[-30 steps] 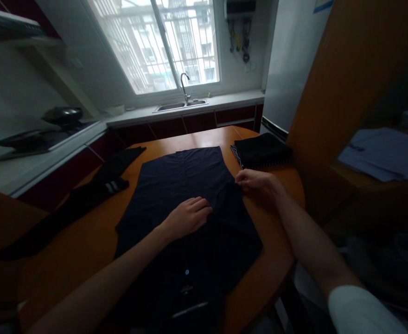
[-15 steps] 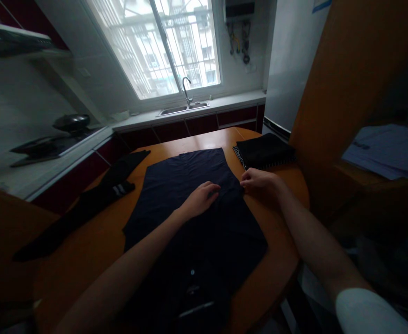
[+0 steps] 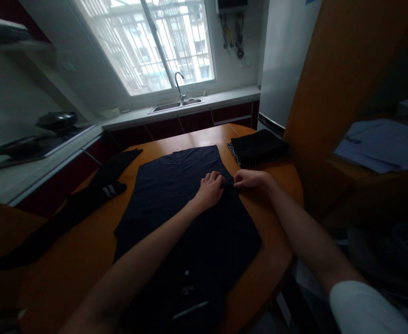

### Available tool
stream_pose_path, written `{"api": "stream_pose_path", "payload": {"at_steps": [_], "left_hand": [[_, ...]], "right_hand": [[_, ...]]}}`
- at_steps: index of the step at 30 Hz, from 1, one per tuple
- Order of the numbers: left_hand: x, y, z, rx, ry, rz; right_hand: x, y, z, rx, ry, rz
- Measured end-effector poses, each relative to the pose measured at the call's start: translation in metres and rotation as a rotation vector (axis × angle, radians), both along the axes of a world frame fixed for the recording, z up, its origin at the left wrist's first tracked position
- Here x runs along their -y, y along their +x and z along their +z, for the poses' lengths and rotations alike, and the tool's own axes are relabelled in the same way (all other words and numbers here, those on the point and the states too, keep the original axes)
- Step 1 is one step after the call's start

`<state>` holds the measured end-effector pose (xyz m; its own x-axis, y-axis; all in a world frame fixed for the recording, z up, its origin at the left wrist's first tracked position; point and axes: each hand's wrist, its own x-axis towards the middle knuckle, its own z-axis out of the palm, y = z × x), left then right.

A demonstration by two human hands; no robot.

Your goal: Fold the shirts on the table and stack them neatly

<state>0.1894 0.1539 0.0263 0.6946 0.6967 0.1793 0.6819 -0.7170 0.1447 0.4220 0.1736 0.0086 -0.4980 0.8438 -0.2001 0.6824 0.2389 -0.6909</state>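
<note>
A dark navy shirt (image 3: 162,181) lies spread flat on the round wooden table (image 3: 273,260), with a small pale button showing near its lower end. My left hand (image 3: 211,189) is on the shirt near its right edge, fingers bent down and closed on the cloth, which rumples slightly beside them. Just to the right, my right hand (image 3: 251,179) pinches the shirt's right edge between thumb and fingers. The fingertips of both hands are partly hidden.
Folded black cloth (image 3: 259,146) with a patterned edge lies at the table's back right. A long black garment (image 3: 75,206) with two pale stripes stretches along the left side. Beyond the table stand a counter with a sink (image 3: 176,105), a stove with pans (image 3: 56,120), and a fridge (image 3: 283,65).
My left hand has moved right and slightly away from me, down onto the cloth near the right hand. The right hand keeps the shirt's edge. The view has shifted slightly.
</note>
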Motion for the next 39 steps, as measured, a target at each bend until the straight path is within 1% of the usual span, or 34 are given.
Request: {"api": "stream_pose_path", "payload": {"at_steps": [2, 4, 5, 8, 11, 14, 17, 20, 21, 22, 23, 24, 26, 27, 29, 31, 34, 37, 39], "left_hand": [[0.022, 0.003, -0.001, 0.008, 0.059, -0.174], [0.043, 0.005, -0.007, -0.01, 0.033, -0.349], [0.051, 0.006, -0.011, -0.032, 0.008, -0.397], [0.068, 0.004, -0.021, -0.129, -0.085, -0.445], [0.079, -0.003, -0.022, -0.18, -0.17, -0.511], [0.092, -0.01, -0.015, -0.18, -0.241, -0.595], [0.107, -0.014, -0.002, -0.18, -0.355, -0.671], [0.115, -0.019, 0.018, -0.143, -0.495, -0.787], [0.115, -0.024, 0.026, -0.113, -0.532, -0.807], [0.113, -0.03, 0.034, -0.073, -0.556, -0.798], [0.109, -0.038, 0.041, -0.026, -0.563, -0.758], [0.103, -0.049, 0.046, 0.027, -0.551, -0.687], [0.086, -0.079, 0.053, 0.139, -0.485, -0.482], [0.075, -0.097, 0.054, 0.208, -0.433, -0.361], [0.053, -0.136, 0.051, 0.311, -0.337, -0.118], [0.033, -0.177, 0.041, 0.365, -0.245, 0.085], [0.016, -0.231, 0.017, 0.362, -0.164, 0.3], [0.009, -0.267, -0.011, 0.366, -0.131, 0.449], [0.006, -0.282, -0.025, 0.378, -0.129, 0.487]], "right_hand": [[0.001, -0.003, -0.001, 0.045, -0.008, -0.03], [0.002, -0.006, -0.002, 0.076, 0.015, -0.063], [0.002, -0.007, -0.001, 0.092, 0.036, -0.078], [0.004, -0.007, 0.001, 0.152, 0.09, -0.109], [0.005, -0.007, 0.003, 0.2, 0.108, -0.143], [0.006, -0.007, 0.005, 0.237, 0.11, -0.172], [0.006, -0.008, 0.006, 0.252, 0.153, -0.187], [0.004, -0.014, 0.007, 0.23, 0.273, -0.25], [0.003, -0.018, 0.008, 0.205, 0.34, -0.289], [0.003, -0.023, 0.008, 0.168, 0.415, -0.331], [0.004, -0.029, 0.009, 0.126, 0.492, -0.373], [0.006, -0.037, 0.009, 0.079, 0.569, -0.412], [0.013, -0.057, 0.008, 0.003, 0.675, -0.44], [0.018, -0.068, 0.007, -0.018, 0.701, -0.414], [0.029, -0.089, 0.002, -0.023, 0.733, -0.32], [0.037, -0.105, -0.008, 0.026, 0.724, -0.234], [0.042, -0.118, -0.025, 0.163, 0.635, -0.215], [0.037, -0.118, -0.036, 0.235, 0.568, -0.198], [0.031, -0.112, -0.035, 0.204, 0.594, -0.21]]}}
